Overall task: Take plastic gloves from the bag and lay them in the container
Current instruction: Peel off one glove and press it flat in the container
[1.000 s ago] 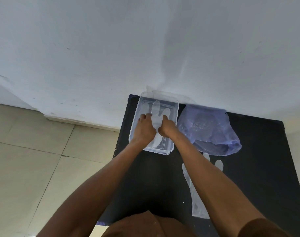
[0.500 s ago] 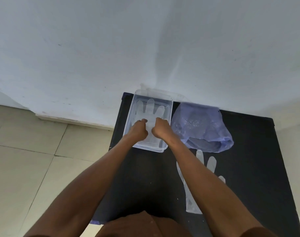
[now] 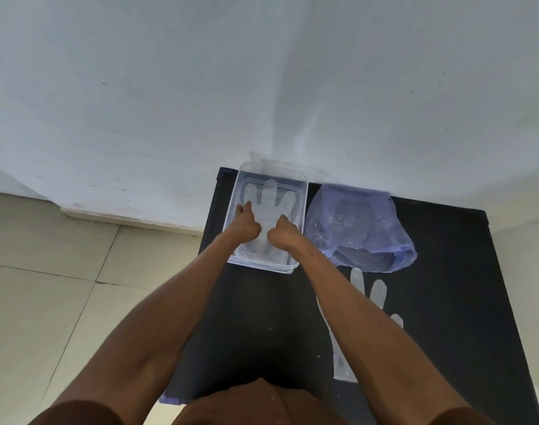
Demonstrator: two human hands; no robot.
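Against a pale wall, the black table (image 3: 446, 271) carries a clear container (image 3: 303, 210), a blue bag (image 3: 360, 228) just beside it and a spare glove (image 3: 378, 291) nearer. Both hands, left (image 3: 246, 223) and right (image 3: 282, 233), press fingers-curled on the glove (image 3: 269, 204) lying flat inside; whether they pinch it I cannot tell. Best to smooth outward from the palm so no finger folds, then lift off straight.
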